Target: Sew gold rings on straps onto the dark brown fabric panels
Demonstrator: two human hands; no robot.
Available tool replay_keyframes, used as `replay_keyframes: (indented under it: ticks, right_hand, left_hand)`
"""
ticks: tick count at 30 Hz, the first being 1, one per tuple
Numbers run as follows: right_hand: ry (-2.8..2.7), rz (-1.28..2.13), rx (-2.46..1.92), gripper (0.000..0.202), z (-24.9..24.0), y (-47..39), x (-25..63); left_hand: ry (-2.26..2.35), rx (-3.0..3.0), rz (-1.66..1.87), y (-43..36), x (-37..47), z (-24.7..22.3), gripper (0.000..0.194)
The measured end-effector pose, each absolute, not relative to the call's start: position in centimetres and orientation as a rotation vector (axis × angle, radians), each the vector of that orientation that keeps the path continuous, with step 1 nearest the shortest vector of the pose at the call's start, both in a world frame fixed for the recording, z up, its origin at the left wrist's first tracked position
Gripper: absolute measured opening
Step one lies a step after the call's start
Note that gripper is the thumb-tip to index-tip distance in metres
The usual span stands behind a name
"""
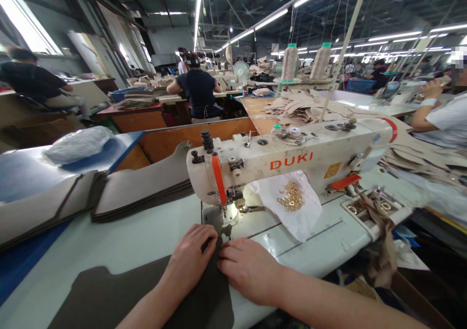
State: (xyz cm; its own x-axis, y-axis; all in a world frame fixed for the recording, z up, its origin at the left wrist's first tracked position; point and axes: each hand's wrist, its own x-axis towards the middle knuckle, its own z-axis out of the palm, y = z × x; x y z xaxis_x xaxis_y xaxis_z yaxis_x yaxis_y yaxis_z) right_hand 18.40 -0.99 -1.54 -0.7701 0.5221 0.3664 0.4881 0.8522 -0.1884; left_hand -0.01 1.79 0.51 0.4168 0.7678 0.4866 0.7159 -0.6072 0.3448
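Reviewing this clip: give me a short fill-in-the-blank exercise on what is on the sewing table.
1. Both hands, left hand and right hand, press flat on a dark ____ piece.
2. The sewing machine carries the orange word ____.
3. The gold rings lie on a ____ plastic bag.

Missing words: fabric; DUKI; white

Behind the cream DUKI sewing machine (292, 161), two thread cones with green tops (304, 61) stand. Under its arm lies a white cloth bearing gold metal rings (292, 196); left of it, stacked grey panels (142, 190).
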Motion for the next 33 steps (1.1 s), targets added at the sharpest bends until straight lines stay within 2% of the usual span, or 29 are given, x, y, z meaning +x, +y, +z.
replay_keyframes:
  ticks: [22,33]
  right_hand:
    - [-2.561,0.139,-0.848,0.012,-1.2,-0.9,18.3]
    - [-2.52,0.044,-0.898,0.01,-1.3,-0.1,17.9]
  left_hand:
    - [1.429,2.344,0.899,1.8,0.3,0.6,0.012]
    - [1.43,2.293,0.863,1.6,0.3,0.7,0.012]
